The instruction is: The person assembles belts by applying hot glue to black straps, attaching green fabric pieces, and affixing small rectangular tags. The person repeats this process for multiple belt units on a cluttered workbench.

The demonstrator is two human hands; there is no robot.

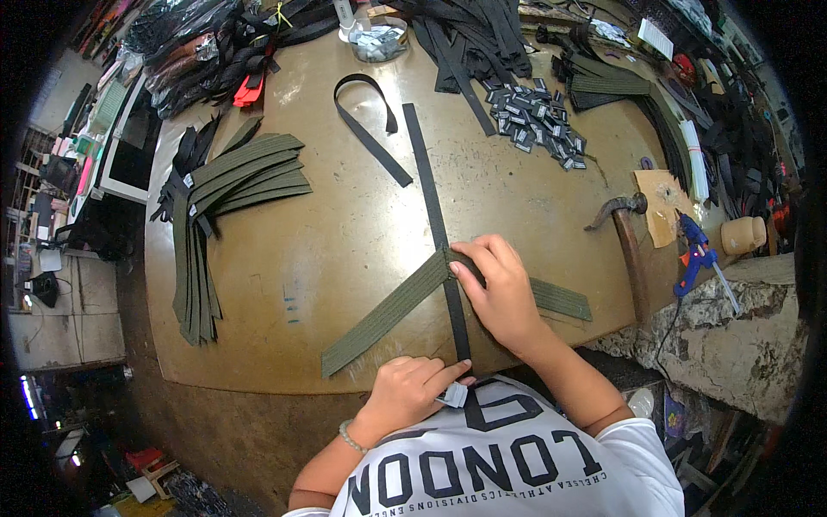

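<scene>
A long narrow black strap (428,185) runs down the table toward me and over its near edge. Across it lies an olive-green webbing strap (379,320), folded to a peak in the middle so its two ends slope outward. My right hand (500,293) is closed at that peak, thumb and fingers pinching the green webbing where it meets the black strap. At the table's near edge my left hand (413,389) is closed, finger and thumb on the lower part of the black strap. A small grey-and-white label (455,395) sticks out beneath its fingers.
Bundled green straps (245,177) lie at left, a looped black strap (357,112) farther off. Small labels (534,116) are heaped at far right, near black straps (469,43). A hammer (629,250) and a blue glue gun (696,258) lie right; a clear tub (379,43) stands at the back.
</scene>
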